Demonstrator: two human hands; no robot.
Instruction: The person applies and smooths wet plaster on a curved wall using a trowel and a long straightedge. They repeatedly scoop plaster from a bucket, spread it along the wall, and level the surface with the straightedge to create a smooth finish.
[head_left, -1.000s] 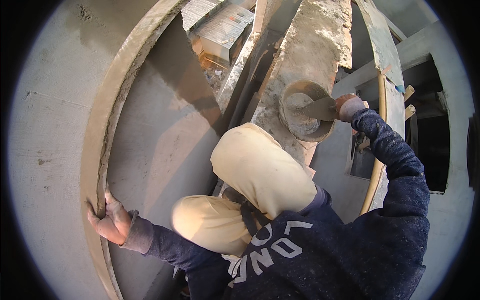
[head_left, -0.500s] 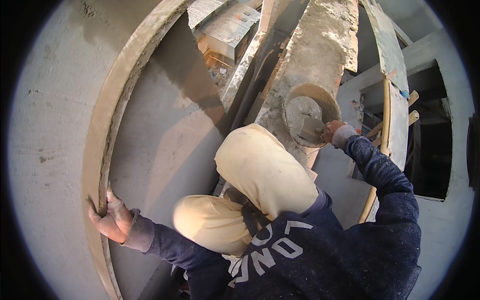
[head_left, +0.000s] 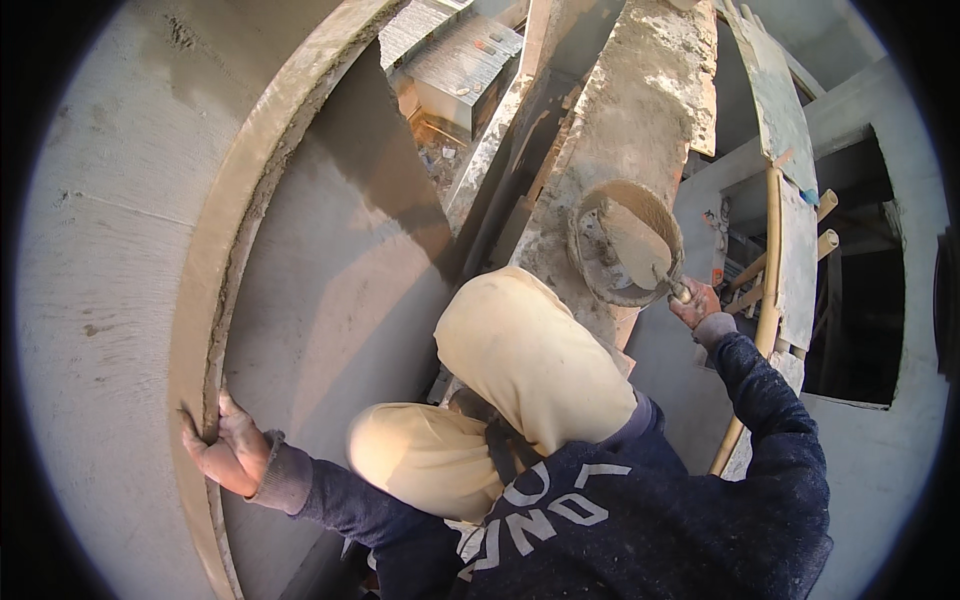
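Toward the top, a corrugated metal sheet lies near scattered rubble. On the right, a long bamboo pole stands out before a grey wall with a dark rectangular opening.

Bucket wall bars right hand's low path leftward — knee crowds near side; gap rightward, then pole.
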